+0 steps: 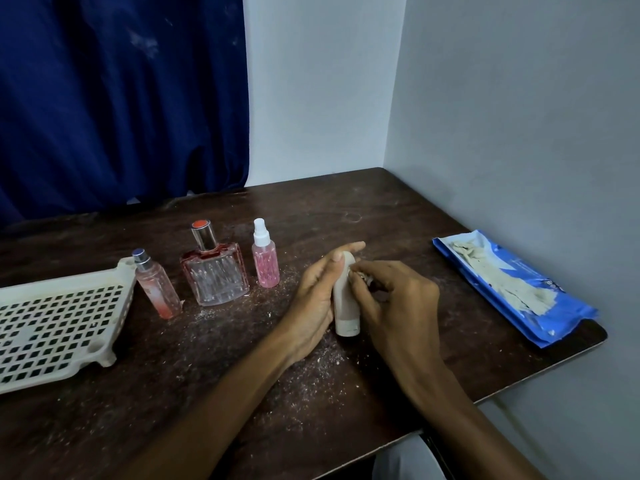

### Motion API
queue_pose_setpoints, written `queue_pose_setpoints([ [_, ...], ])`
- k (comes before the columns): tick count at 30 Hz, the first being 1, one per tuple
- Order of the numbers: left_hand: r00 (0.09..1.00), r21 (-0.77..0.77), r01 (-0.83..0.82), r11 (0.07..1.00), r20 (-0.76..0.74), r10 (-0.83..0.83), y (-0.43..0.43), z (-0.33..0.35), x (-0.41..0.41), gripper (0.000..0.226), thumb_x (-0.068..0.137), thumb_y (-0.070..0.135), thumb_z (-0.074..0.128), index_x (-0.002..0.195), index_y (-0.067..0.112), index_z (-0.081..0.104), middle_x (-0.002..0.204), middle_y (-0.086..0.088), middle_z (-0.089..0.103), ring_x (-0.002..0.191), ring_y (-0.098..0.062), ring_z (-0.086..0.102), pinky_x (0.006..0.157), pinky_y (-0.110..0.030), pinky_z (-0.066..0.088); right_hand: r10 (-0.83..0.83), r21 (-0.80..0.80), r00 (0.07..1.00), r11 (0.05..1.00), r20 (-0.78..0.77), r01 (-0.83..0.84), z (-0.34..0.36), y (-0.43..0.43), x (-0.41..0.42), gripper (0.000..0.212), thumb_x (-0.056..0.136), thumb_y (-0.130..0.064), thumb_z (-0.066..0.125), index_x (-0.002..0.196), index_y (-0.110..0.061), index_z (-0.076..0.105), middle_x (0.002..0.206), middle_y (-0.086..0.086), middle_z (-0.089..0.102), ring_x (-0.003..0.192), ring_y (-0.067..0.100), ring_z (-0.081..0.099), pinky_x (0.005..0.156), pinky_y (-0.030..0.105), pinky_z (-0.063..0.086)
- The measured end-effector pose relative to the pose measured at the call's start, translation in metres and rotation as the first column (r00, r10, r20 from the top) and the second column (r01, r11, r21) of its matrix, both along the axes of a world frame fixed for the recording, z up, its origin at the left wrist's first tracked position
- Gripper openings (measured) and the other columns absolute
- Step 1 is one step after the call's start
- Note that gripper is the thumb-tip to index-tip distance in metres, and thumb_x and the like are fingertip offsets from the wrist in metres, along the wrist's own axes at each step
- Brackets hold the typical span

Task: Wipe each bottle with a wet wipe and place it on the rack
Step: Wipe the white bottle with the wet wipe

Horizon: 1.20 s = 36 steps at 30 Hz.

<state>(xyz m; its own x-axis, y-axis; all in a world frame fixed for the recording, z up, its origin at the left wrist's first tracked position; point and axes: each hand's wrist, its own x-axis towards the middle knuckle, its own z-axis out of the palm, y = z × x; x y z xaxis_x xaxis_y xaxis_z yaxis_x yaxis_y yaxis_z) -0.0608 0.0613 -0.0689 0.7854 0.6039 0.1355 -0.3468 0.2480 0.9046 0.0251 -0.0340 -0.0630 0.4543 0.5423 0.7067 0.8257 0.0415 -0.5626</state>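
Over the dusty dark table (381,209), with the perforated plastic rack (52,323) lying well to the left, I am watching the left hand (311,299) pinching the smooth white tube (346,306) near-upright between thumb and fingers, while the right hand (398,299), fingers curled, is pressing a crumpled wipe (362,277) against its right side.

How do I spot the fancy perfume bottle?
Start at the white rack on the left. To its right stand a slim bottle, the perfume bottle, then a spray bottle. Only the middle one is wide and square, with a red-topped silver cap.
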Motion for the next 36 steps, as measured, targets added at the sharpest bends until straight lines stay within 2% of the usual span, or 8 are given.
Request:
queue_pose_setpoints([
  [5, 1.000, 0.031, -0.025, 0.999, -0.006, 0.025, 0.000, 0.000, 0.001, 0.044, 0.100, 0.033, 0.042, 0.132, 0.008, 0.058, 0.100, -0.007, 0.065, 0.091, -0.014, 0.063, 0.084, -0.026, 0.054, 0.004, -0.038, 1.000, 0.999, -0.003, -0.004, -0.007, -0.007, 0.001, 0.017, 0.082, -0.009, 0.077, 0.099, -0.012, 0.078, 0.093, 0.001, 0.072, 0.077, 0.010, 0.068, 0.064, 0.034, 0.059],
  [11, 0.994, 0.148, -0.083, 0.985, -0.051, 0.092, -0.002, -0.001, 0.003, 0.043, 0.102, 0.036, 0.041, 0.130, 0.010, 0.060, 0.111, -0.008, 0.070, 0.105, -0.016, 0.065, 0.091, -0.029, 0.053, -0.035, 0.036, 0.999, 0.999, 0.007, 0.035, 0.005, 0.001, -0.002, 0.017, 0.082, -0.008, 0.077, 0.099, -0.011, 0.077, 0.092, 0.002, 0.073, 0.079, 0.012, 0.068, 0.065, 0.036, 0.058],
  [16, 0.994, 0.139, -0.088, 0.986, -0.050, 0.096, -0.003, -0.001, 0.003, 0.041, 0.102, 0.040, 0.043, 0.127, 0.015, 0.063, 0.101, -0.006, 0.068, 0.097, -0.019, 0.063, 0.093, -0.042, 0.049, -0.012, -0.010, 1.000, 1.000, 0.017, 0.012, -0.004, -0.007, -0.001, 0.017, 0.082, -0.008, 0.077, 0.098, -0.012, 0.078, 0.093, 0.002, 0.072, 0.078, 0.010, 0.068, 0.063, 0.033, 0.058],
  [19, 0.991, 0.164, -0.095, 0.982, -0.073, 0.108, -0.003, -0.002, 0.004, 0.044, 0.100, 0.040, 0.043, 0.130, 0.014, 0.062, 0.112, -0.016, 0.069, 0.106, -0.026, 0.064, 0.099, -0.047, 0.047, -0.030, 0.002, 0.999, 1.000, -0.017, 0.030, 0.001, -0.003, 0.005, 0.017, 0.082, -0.009, 0.076, 0.098, -0.012, 0.077, 0.093, 0.001, 0.073, 0.078, 0.010, 0.068, 0.065, 0.035, 0.059],
  [27, 0.996, 0.097, -0.064, 0.993, -0.050, 0.069, 0.003, -0.003, 0.003, 0.045, 0.105, 0.033, 0.035, 0.132, 0.005, 0.057, 0.107, -0.012, 0.068, 0.095, -0.019, 0.065, 0.082, -0.028, 0.056, 0.016, -0.022, 0.998, 1.000, 0.065, -0.015, -0.011, -0.012, -0.013, 0.013, 0.083, -0.012, 0.077, 0.096, -0.013, 0.078, 0.094, 0.002, 0.071, 0.082, 0.012, 0.067, 0.067, 0.031, 0.058],
  [30, 0.996, 0.119, -0.064, 0.991, -0.048, 0.070, 0.001, -0.004, 0.005, 0.044, 0.103, 0.033, 0.039, 0.133, 0.006, 0.056, 0.110, -0.014, 0.069, 0.093, -0.021, 0.065, 0.078, -0.028, 0.057, 0.009, -0.015, 0.996, 1.000, 0.085, -0.007, -0.015, -0.016, -0.013, 0.013, 0.082, -0.011, 0.078, 0.095, -0.012, 0.078, 0.094, 0.002, 0.071, 0.082, 0.013, 0.068, 0.066, 0.032, 0.059],
  [32, 0.994, 0.129, -0.091, 0.988, -0.043, 0.097, 0.001, -0.006, 0.006, 0.041, 0.104, 0.030, 0.039, 0.130, 0.003, 0.056, 0.111, -0.016, 0.069, 0.093, -0.023, 0.065, 0.076, -0.029, 0.058, 0.038, -0.028, 0.999, 0.999, 0.038, -0.037, -0.013, -0.018, -0.012, 0.013, 0.082, -0.010, 0.078, 0.095, -0.014, 0.077, 0.092, -0.002, 0.072, 0.081, 0.008, 0.067, 0.067, 0.030, 0.058],
  [36, 0.989, 0.083, -0.137, 0.987, -0.044, 0.141, 0.003, -0.010, 0.007, 0.037, 0.107, 0.026, 0.035, 0.119, 0.002, 0.059, 0.108, -0.017, 0.070, 0.097, -0.025, 0.067, 0.088, -0.040, 0.055, -0.018, 0.000, 0.950, 1.000, -0.313, 0.019, -0.007, -0.022, -0.002, 0.012, 0.084, -0.016, 0.076, 0.090, -0.026, 0.076, 0.082, -0.018, 0.073, 0.077, -0.002, 0.067, 0.071, 0.013, 0.050],
])
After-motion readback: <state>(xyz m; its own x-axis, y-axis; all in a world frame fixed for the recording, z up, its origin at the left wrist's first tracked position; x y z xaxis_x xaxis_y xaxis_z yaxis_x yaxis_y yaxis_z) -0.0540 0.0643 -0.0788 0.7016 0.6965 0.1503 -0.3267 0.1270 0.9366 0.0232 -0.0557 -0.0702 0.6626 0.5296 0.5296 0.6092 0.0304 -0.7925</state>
